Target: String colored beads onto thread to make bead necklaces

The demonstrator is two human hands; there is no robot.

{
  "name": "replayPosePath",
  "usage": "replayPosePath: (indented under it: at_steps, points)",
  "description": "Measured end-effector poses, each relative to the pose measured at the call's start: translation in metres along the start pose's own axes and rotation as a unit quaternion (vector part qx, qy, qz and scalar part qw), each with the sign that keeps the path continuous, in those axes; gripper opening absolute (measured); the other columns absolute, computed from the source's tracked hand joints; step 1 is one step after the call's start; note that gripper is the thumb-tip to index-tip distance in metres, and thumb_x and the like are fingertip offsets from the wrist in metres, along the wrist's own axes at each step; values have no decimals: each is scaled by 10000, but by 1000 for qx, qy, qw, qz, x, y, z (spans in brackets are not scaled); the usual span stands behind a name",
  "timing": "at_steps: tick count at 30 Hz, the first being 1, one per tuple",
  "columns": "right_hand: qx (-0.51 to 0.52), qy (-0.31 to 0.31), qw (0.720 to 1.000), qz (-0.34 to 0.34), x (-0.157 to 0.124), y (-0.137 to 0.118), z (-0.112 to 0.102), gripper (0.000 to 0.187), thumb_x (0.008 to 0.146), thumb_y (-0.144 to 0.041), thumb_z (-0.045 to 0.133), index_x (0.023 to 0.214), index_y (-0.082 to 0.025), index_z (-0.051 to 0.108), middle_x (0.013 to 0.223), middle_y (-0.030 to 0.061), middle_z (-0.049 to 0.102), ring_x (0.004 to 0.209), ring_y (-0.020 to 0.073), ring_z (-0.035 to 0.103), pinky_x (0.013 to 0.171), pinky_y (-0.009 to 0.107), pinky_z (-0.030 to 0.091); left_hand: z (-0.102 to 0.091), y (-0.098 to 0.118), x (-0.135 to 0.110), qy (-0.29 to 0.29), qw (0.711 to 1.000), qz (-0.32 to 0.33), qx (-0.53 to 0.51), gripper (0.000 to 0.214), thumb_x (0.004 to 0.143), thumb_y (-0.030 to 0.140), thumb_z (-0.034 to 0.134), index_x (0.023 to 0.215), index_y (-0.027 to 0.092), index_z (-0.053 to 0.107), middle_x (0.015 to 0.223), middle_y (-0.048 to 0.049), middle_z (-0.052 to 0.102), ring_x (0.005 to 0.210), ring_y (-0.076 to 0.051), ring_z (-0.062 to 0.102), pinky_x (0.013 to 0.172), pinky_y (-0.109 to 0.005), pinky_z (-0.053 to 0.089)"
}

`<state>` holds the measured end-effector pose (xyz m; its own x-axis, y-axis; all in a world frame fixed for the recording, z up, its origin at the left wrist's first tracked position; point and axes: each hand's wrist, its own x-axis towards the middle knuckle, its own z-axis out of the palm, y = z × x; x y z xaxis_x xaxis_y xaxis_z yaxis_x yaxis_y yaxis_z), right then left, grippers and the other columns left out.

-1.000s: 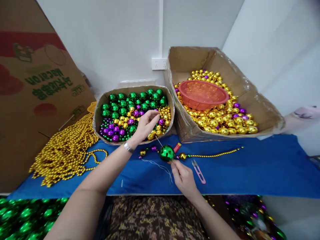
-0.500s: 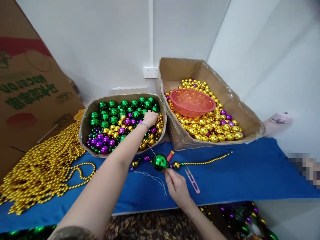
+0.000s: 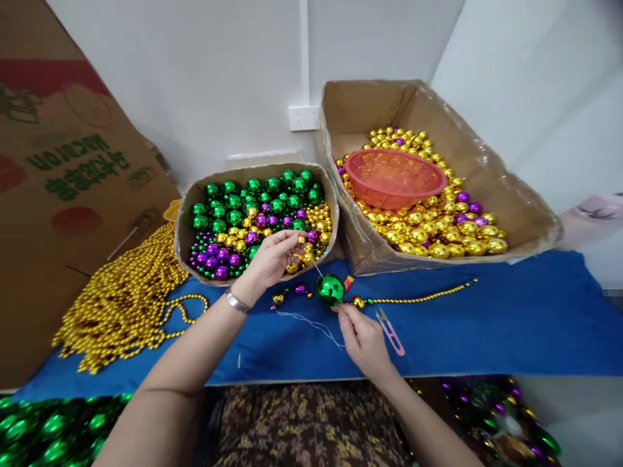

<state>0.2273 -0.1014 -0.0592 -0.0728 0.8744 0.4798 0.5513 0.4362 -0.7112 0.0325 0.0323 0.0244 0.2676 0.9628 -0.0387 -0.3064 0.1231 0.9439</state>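
My left hand (image 3: pixel 275 259) is raised in front of the bead box (image 3: pixel 181 256), thumb and finger pinched on what looks like a small gold bead (image 3: pixel 301 240). My right hand (image 3: pixel 365 337) pinches at the lower edge of a large green bead (image 3: pixel 329 289). From that bead's upper left side a thin needle (image 3: pixel 317 268) sticks out; the end at my right fingertips is hidden. Beside it lie a purple bead (image 3: pixel 300 288), a gold bead (image 3: pixel 358 301) and a thin gold bead strand (image 3: pixel 423 298). Pale thread (image 3: pixel 311 322) trails over the blue cloth (image 3: pixel 467 337).
Pink thread snips (image 3: pixel 390 333) lie right of my right hand. A larger carton (image 3: pixel 530 214) holds gold and purple beads with a red plastic basin (image 3: pixel 396 178) on top. Gold bead strands (image 3: pixel 131 298) are heaped at left beside a tall printed carton (image 3: pixel 73 162).
My left hand has come back out of the bead box toward the green bead, fingers pinched. My right hand keeps its place at the green bead. The view has shifted slightly.
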Motion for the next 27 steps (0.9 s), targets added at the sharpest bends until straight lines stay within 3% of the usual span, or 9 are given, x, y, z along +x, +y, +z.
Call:
replayPosePath:
  at_steps: [3,7,14,27]
  points:
    - [-5,-21,1000,-14,-2,-4,4,220,970,-227,432,1002,-186,646,923,84,750,797,180,721,747,260,559,-7,-5,-29,26,997,-41,-57,236,734,294,760,911,151,696,776,-38,654,704,-114,615,570,-194,472]
    - [-19,-44,998,-30,-4,-9,10,232,970,-214,430,1021,-189,655,922,74,753,787,172,721,730,255,556,-10,-12,-45,49,993,-66,-90,237,739,300,764,885,132,684,754,-45,668,654,-102,614,560,-189,482]
    - [-27,-51,997,-49,-5,-11,13,209,965,-205,431,1002,-187,635,910,74,751,772,172,718,692,253,546,-9,-17,-59,77,986,-66,-136,243,733,307,777,838,148,626,738,-21,660,644,-98,625,551,-184,499]
    - [-102,-76,990,-67,-12,-10,20,270,981,-227,381,982,-180,647,816,67,733,717,168,687,679,255,503,-14,-23,-71,146,983,-14,-107,290,658,265,826,827,144,624,761,7,641,635,-78,607,553,-182,504]
